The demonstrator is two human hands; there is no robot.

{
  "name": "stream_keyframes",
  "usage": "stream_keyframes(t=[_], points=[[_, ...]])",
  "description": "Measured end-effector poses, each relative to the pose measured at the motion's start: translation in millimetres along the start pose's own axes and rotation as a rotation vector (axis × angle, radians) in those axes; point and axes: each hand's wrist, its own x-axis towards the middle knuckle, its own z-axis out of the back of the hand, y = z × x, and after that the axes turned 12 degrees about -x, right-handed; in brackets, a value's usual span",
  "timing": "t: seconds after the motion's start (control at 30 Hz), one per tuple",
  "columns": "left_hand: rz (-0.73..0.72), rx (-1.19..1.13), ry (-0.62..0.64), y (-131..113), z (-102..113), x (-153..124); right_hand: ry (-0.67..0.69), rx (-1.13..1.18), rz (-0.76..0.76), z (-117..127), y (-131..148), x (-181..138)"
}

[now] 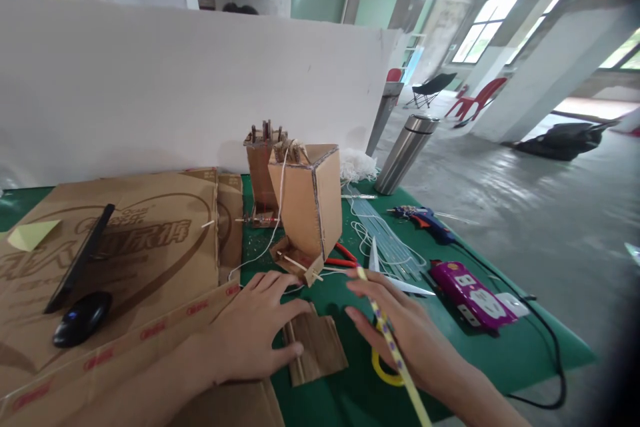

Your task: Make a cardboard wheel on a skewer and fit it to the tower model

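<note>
My left hand (pixel 255 330) lies flat with fingers spread on a small piece of corrugated cardboard (pixel 317 347) on the green mat (pixel 350 387). My right hand (pixel 405 330) is closed round a yellow patterned pencil (pixel 395 353) that points toward the cardboard model. Under that hand the yellow handle of a pair of scissors (pixel 383 370) shows, its blades sticking out beyond the fingers. Just ahead of both hands stands a tall cardboard model (pixel 310 203) with sticks and white string.
A large flattened cardboard box (pixel 140 247) covers the left, with a black mouse (pixel 83 317) and a dark flat tool on it. To the right lie glue sticks (pixel 385 240), a blue glue gun (pixel 425 220), a purple power strip (pixel 473 297), a steel flask (pixel 405 153), red-handled pliers.
</note>
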Motion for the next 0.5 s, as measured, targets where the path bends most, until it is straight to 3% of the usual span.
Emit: stream_keyframes(t=[0.2, 0.5], points=[[0.008, 0.041, 0.071, -2, 2, 1, 0.17, -0.122, 0.133, -15, 27, 51], [0.102, -0.125, 0.0, -6, 13, -3, 0.122, -0.068, 0.037, -17, -6, 25]])
